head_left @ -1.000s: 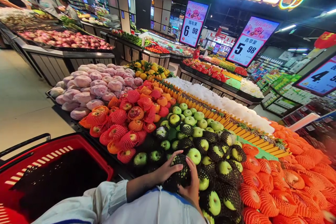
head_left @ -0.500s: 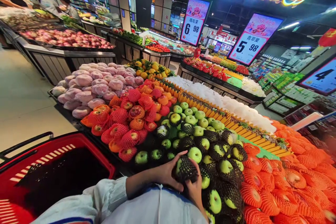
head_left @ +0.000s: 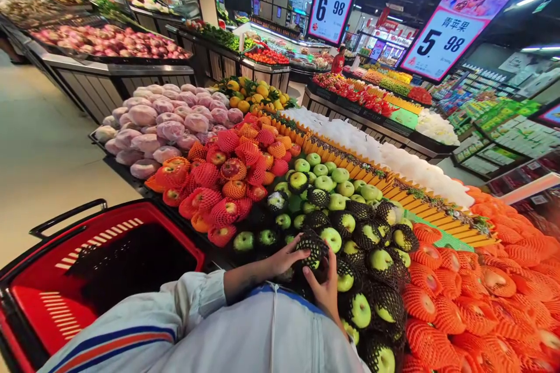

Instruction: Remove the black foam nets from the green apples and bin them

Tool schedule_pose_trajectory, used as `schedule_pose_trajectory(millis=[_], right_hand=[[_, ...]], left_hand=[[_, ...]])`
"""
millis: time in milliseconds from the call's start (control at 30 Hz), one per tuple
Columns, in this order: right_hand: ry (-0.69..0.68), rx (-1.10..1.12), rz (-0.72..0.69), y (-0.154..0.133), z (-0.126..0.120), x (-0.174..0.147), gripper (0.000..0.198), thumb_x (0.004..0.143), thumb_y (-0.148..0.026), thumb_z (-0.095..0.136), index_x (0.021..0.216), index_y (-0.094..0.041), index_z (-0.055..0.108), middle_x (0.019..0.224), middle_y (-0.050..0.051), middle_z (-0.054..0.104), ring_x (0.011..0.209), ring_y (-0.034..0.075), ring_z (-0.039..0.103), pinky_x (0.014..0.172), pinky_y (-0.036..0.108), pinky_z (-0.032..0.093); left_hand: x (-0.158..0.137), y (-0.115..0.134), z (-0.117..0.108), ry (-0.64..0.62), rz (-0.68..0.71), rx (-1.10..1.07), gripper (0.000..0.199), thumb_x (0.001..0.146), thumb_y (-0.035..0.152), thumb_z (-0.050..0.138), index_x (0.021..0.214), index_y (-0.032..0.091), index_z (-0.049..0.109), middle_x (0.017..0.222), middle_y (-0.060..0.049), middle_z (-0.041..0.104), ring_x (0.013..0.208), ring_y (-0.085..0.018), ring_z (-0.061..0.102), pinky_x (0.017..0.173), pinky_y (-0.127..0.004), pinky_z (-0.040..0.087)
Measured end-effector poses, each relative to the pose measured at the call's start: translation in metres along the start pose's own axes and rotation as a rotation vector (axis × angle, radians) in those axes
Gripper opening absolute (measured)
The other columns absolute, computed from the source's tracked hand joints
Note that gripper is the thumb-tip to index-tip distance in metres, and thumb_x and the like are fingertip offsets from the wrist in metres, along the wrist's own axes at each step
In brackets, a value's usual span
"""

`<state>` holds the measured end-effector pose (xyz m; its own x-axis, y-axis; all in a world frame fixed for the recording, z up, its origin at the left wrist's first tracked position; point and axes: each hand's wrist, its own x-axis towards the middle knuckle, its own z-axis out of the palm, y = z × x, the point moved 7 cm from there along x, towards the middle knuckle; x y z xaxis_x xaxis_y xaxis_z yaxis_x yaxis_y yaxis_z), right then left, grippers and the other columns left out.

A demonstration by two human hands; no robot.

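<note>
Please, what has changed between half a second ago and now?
The netted apple was turned: green that showed at its upper left now shows lower, near its middle. The view tilted down, so the neon sign is out. Nothing was let go: the left hand and right hand still hold the apple. The basket stayed in place.

Rough netting (head_left: 310,241) over a smooth apple (head_left: 314,259); glossy plastic basket (head_left: 35,282); cloth sleeve (head_left: 192,300); distant counter rim (head_left: 118,70) apparently metal.

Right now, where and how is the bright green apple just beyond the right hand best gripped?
Upper sides, from above, probably: the round green apple shows a bare top, while netted apples crowd it and the right hand partly blocks its near side.
</note>
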<state>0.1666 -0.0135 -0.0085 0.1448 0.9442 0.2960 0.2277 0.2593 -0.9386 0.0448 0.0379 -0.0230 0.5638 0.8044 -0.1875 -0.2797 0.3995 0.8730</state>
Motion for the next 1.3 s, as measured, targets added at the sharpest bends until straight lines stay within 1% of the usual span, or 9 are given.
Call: schedule_pose_trajectory(millis=[67,133,267,367,467,700,933,1133,1300], right_hand=[[-0.02,0.097,0.083,0.0,0.003,-0.001,0.081,0.089,-0.039,0.07,0.156,-0.031,0.025,0.157,0.014,0.03,0.132,0.031,0.049,0.105,0.054,0.047],[-0.014,0.13,0.088,-0.005,0.002,0.0,0.08,0.091,-0.038,0.069,0.156,-0.034,0.023,0.16,0.013,0.024,0.135,0.031,0.047,0.104,0.053,0.049],[0.007,0.12,0.054,-0.016,-0.004,0.003,0.069,0.093,-0.036,0.067,0.152,-0.032,0.031,0.158,0.013,0.027,0.136,0.031,0.046,0.101,0.049,0.049],[0.004,0.158,0.058,-0.018,-0.007,0.003,0.065,0.094,-0.036,0.064,0.151,-0.033,0.032,0.159,0.012,0.026,0.134,0.03,0.048,0.096,0.043,0.051],[0.009,0.173,0.054,-0.018,-0.009,0.002,0.064,0.095,-0.036,0.063,0.15,-0.033,0.032,0.159,0.012,0.026,0.132,0.029,0.049,0.092,0.041,0.051],[0.038,0.169,0.06,-0.016,-0.016,0.0,0.063,0.095,-0.036,0.062,0.15,-0.029,0.033,0.158,0.015,0.028,0.129,0.03,0.051,0.089,0.041,0.053],[0.04,0.175,0.062,-0.012,-0.015,0.0,0.062,0.094,-0.035,0.062,0.149,-0.03,0.035,0.157,0.014,0.03,0.128,0.031,0.052,0.086,0.041,0.053],[0.011,0.168,0.025,-0.006,-0.011,0.0,0.059,0.094,-0.035,0.063,0.148,-0.032,0.039,0.154,0.013,0.032,0.125,0.03,0.054,0.083,0.038,0.054],[0.001,0.142,0.035,-0.001,-0.011,-0.002,0.057,0.095,-0.035,0.062,0.148,-0.036,0.04,0.155,0.011,0.031,0.126,0.029,0.054,0.084,0.037,0.054]], left_hand=[[0.009,0.007,-0.008,0.057,0.037,0.043,0.068,0.086,0.052,0.061,0.144,0.02,0.045,0.13,-0.011,0.062,0.121,-0.027,0.057,0.106,-0.043,0.044],[0.021,0.024,-0.026,0.172,0.113,0.227,0.062,0.091,0.049,0.054,0.145,0.02,0.043,0.131,-0.011,0.06,0.12,-0.026,0.056,0.106,-0.042,0.045],[0.049,0.074,-0.064,0.438,0.286,0.98,0.06,0.09,0.041,0.062,0.144,0.022,0.045,0.143,-0.011,0.047,0.124,-0.027,0.053,0.105,-0.04,0.046],[0.073,0.086,-0.08,0.522,0.198,1.511,0.062,0.089,0.033,0.066,0.147,0.025,0.047,0.151,-0.016,0.035,0.121,-0.034,0.053,0.097,-0.045,0.049],[0.091,0.076,-0.077,0.484,0.17,1.758,0.063,0.087,0.024,0.068,0.147,0.028,0.047,0.156,-0.019,0.03,0.12,-0.038,0.05,0.095,-0.048,0.045],[0.114,0.044,-0.061,0.415,0.191,1.874,0.058,0.093,0.001,0.031,0.14,0.024,0.056,0.157,-0.017,0.035,0.126,-0.039,0.043,0.093,-0.052,0.042],[0.122,0.059,-0.072,0.246,0.167,1.844,0.06,0.087,-0.001,0.04,0.143,0.019,0.053,0.144,-0.017,0.051,0.122,-0.034,0.049,0.1,-0.048,0.043],[0.116,0.058,-0.073,0.297,0.112,1.831,0.054,0.088,0.003,0.047,0.138,0.019,0.056,0.151,-0.021,0.041,0.116,-0.035,0.056,0.09,-0.046,0.05],[0.125,0.053,-0.072,0.358,0.08,1.816,0.046,0.091,0.002,0.043,0.136,0.007,0.053,0.132,-0.029,0.052,0.11,-0.035,0.06,0.088,-0.046,0.049]])
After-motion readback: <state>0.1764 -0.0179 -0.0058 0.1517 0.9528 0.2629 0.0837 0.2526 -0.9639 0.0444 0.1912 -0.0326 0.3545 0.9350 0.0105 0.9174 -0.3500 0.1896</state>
